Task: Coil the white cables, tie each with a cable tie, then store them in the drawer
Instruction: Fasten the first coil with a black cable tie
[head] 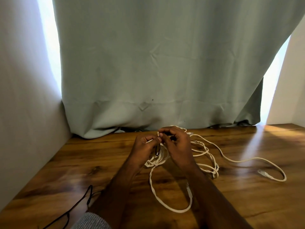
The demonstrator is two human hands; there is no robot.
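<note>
White cables (203,156) lie in a loose tangle on the wooden table (82,166), one strand trailing right to a plug (264,174). A coiled bundle of white cable (157,160) hangs between my hands above the table. My left hand (145,147) grips the top of this bundle, and a black cable tie (158,150) loops down by its thumb. My right hand (176,142) pinches the bundle's top and what looks like the tie's other end; the fingers hide the exact contact. A long loop (171,207) with a plug lies near me.
A grey-green curtain (156,63) hangs along the table's back edge. A white wall (24,113) bounds the left side. Thin black cords (87,195) lie on the table at the near left. A grey sleeve (90,220) shows at the bottom.
</note>
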